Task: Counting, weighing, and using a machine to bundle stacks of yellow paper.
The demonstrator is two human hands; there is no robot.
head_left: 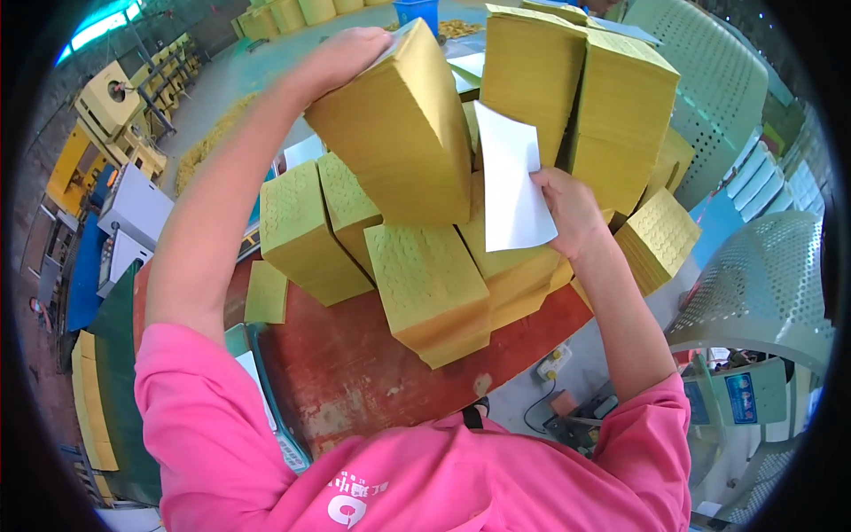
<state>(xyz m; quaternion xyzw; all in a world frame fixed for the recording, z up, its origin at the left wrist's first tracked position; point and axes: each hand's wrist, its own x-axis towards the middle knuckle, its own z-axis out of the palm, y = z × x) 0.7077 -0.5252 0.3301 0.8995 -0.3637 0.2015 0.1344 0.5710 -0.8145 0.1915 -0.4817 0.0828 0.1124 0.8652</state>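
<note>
My left hand [341, 55] grips the top edge of a thick yellow paper stack [399, 133] and holds it tilted above the table. My right hand [572, 208] pinches a white sheet of paper [512, 182] just to the right of that stack. Below them several embossed yellow stacks [425, 279] lie leaning on a round red table [355, 372]. Both arms wear pink sleeves.
Taller yellow stacks [576, 89] stand at the far side of the table. Pale green perforated plastic chairs [762, 284] are on the right. Machines and yellow crates [106, 115] line the left, and a blue bin [417, 11] stands at the top.
</note>
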